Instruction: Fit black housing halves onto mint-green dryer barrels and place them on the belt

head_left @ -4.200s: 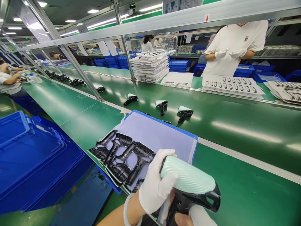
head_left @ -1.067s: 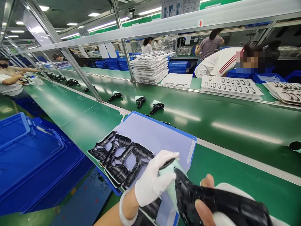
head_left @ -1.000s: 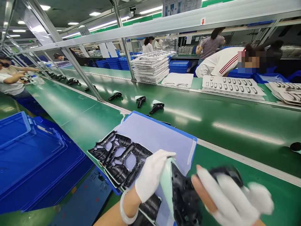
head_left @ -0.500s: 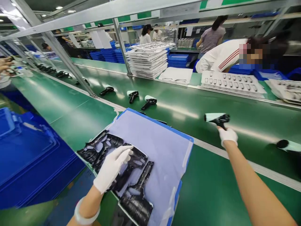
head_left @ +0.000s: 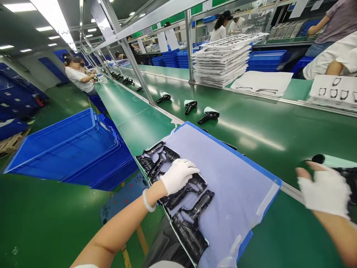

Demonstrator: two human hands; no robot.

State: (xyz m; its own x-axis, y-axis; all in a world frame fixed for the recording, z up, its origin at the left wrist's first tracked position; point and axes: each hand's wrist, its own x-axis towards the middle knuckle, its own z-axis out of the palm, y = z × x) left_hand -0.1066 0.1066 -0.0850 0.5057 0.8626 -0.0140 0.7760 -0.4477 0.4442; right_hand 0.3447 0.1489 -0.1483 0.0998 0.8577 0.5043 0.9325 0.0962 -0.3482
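My left hand point(head_left: 180, 176), in a white glove, lies over a row of black hair dryer housing halves point(head_left: 189, 234) along the near-left edge of a lilac-covered board point(head_left: 223, 178) with a blue rim. Its fingers stretch forward across the shells. At the far right my right hand point(head_left: 325, 190), gloved with bare fingertips and slightly blurred, has thumb and forefinger apart. Just beyond it is a pale green and black hair dryer point(head_left: 334, 160), its handle partly hidden by the hand and cut off by the frame. Whether they touch I cannot tell.
More hair dryers point(head_left: 209, 115) lie in a line on the green belt point(head_left: 245, 130). Blue crates point(head_left: 69, 145) stand left of the bench. Metal posts point(head_left: 134, 63) rise beside the belt. Across it are stacked white trays point(head_left: 221, 63) and several people; another person point(head_left: 79, 78) works far left.
My view has swung left. My right hand, earlier round a hair dryer's handle over the belt, now has its fingers apart. My left hand stays over the housing halves.
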